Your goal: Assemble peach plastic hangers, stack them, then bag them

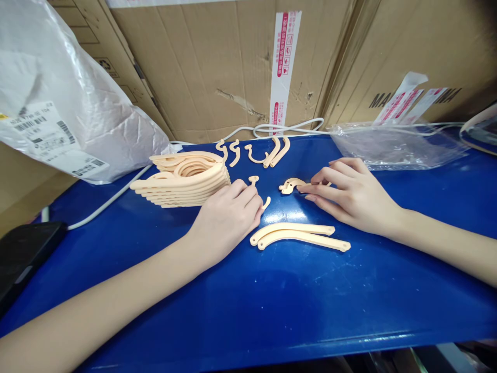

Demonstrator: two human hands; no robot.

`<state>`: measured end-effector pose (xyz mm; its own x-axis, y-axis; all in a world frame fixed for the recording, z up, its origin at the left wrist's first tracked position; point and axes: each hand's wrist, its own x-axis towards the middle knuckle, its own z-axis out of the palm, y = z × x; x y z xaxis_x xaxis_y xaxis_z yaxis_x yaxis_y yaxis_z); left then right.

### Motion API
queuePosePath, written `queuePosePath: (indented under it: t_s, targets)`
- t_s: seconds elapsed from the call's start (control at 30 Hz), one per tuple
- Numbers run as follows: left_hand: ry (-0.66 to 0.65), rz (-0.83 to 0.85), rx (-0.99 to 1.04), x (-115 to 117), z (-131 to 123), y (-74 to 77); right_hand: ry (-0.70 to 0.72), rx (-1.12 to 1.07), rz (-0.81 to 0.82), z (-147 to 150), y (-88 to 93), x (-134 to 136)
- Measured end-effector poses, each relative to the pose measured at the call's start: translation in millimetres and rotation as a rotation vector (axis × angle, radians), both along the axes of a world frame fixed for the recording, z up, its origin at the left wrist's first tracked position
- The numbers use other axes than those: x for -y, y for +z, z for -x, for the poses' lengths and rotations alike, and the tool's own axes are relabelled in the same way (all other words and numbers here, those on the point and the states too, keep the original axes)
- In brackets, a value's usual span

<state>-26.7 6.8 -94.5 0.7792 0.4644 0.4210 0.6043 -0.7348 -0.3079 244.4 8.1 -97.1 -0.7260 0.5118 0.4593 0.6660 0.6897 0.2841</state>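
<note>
My left hand (232, 217) is closed on a small cream plastic hook piece (266, 202); its curved end shows past the fingers, and most of it is hidden. My right hand (345, 194) pinches cream curved plastic pieces (292, 185) lying on the table, with thumb and fingertips at their right end. Beside my left hand is a neat stack of cream folded plastic hangers (182, 181). Two long curved hanger arms (298, 235) lie side by side nearer to me, between the hands.
Behind the hands lie several loose small cream hooks (235, 153) and two short curved arms (280, 152). A white cable (287, 128) runs along the cardboard boxes (217, 67). A clear plastic bag (399, 147), a white parcel bag (77, 103) and a black phone (29, 259) flank the blue table (272, 311).
</note>
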Motion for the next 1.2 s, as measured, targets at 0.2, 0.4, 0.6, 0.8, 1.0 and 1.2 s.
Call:
queuePosePath:
  t_s: [0.2, 0.4, 0.6, 0.8, 1.0, 1.2]
  targets:
    - [0.041, -0.009, 0.078, 4, -1, -5.2, 0.009, -0.005, -0.006, 0, 0.3, 0]
    - [0.028, -0.115, 0.096, 2, -4, -8.6, 0.033, -0.016, -0.019, 1, 0.3, -1]
    - [0.023, -0.124, 0.121, 3, -3, -6.6, 0.049, -0.026, -0.038, 1, 1.1, 0]
    - [-0.002, -0.193, 0.134, 6, -4, -2.3, 0.064, -0.047, -0.081, 1, 1.9, 4]
    - [-0.332, -0.184, 0.097, 13, -4, 1.1, 0.193, -0.095, -0.15, 4, 4.2, 13]
    - [-0.551, -0.158, 0.017, 30, -7, 5.9, 0.224, -0.029, -0.255, 9, 7.1, 23]
